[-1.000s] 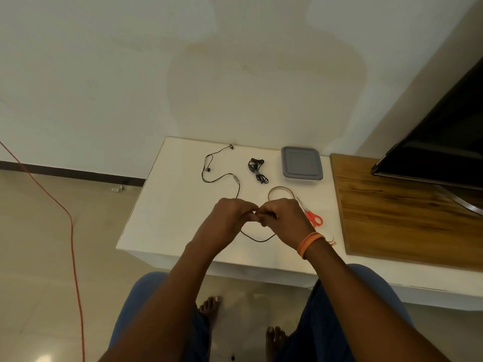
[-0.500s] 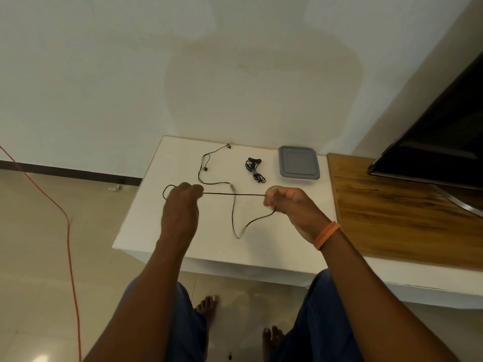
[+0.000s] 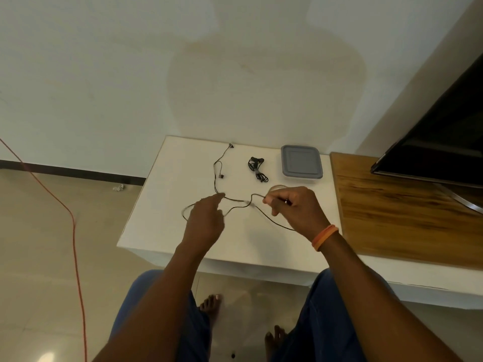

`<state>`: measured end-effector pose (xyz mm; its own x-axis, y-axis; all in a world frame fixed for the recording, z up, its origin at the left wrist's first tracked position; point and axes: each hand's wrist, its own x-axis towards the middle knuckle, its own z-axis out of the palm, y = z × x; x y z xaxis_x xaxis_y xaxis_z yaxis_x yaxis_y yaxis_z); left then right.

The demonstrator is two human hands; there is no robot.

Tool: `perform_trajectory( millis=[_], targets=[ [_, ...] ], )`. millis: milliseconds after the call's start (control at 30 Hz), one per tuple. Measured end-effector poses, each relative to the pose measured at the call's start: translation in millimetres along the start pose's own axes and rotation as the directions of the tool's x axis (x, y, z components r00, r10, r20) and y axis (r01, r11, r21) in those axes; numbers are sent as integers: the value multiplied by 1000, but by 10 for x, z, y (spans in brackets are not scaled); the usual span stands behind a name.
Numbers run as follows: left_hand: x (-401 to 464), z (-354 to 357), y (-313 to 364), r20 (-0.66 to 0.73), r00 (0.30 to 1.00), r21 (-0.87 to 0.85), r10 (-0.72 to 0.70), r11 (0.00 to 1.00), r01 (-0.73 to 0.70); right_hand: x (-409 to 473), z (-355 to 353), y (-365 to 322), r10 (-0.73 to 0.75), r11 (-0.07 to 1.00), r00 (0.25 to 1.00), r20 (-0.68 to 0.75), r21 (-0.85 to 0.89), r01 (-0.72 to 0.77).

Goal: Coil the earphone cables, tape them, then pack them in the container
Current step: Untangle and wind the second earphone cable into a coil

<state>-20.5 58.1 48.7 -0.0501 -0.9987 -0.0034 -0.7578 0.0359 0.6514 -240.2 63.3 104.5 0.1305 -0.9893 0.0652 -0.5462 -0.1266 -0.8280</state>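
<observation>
My right hand [image 3: 295, 207] pinches one end of the cable [image 3: 236, 199] at frame centre; my left hand [image 3: 206, 218] grips its loop lower left. A coiled cable [image 3: 257, 169] and the closed container [image 3: 302, 162] sit above, on the table [image 3: 162, 205].

Bare forearms; orange wristband [image 3: 325, 236] on right wrist; blue trousers [image 3: 329, 322], possibly denim; barefoot.
</observation>
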Motion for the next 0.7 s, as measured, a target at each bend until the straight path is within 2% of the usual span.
perform_trajectory(
  millis=[67, 167, 233, 300, 367, 433, 533, 600, 667, 700],
  targets=[
    [-69, -20, 171, 8, 996, -106, 93, 990, -92, -18, 75, 19, -60, 990, 997, 40, -127, 65],
    [-116, -65, 406, 15, 971, -252, 239, 941, -227, -24, 124, -20, -151, 974, 985, 79, -157, 162],
    [-97, -87, 447, 5, 945, -234, 326, 920, -316, -22, 123, -71, -185, 972, 980, 76, -136, 194],
    [-67, -117, 402, 1, 941, -226, 339, 916, -330, -27, 80, -77, -132, 985, 988, 77, -101, 139],
    [-24, -182, 313, -63, 970, -311, 235, 919, -243, -39, -13, -56, -17, 998, 994, 109, -55, 23],
    [21, -278, 197, -174, 984, -399, 41, 910, -108, -44, -124, -48, 91, 994, 988, 124, 47, -98],
    [36, -380, 8, -307, 941, -401, -142, 916, 8, -47, -262, -38, 138, 979, 986, 99, 139, -151],
    [52, -418, -92, -364, 888, -459, -280, 884, 90, -53, -296, -5, 152, 983, 982, 113, 84, -162],
    [55, -445, -164, -397, 850, -451, -347, 880, 149, -56, -313, 16, 183, 979, 974, 135, 70, -194],
    [48, -443, -193, -373, 860, -412, -349, 893, 184, -61, -316, 18, 194, 972, 971, 141, 106, -209]
  ],
)
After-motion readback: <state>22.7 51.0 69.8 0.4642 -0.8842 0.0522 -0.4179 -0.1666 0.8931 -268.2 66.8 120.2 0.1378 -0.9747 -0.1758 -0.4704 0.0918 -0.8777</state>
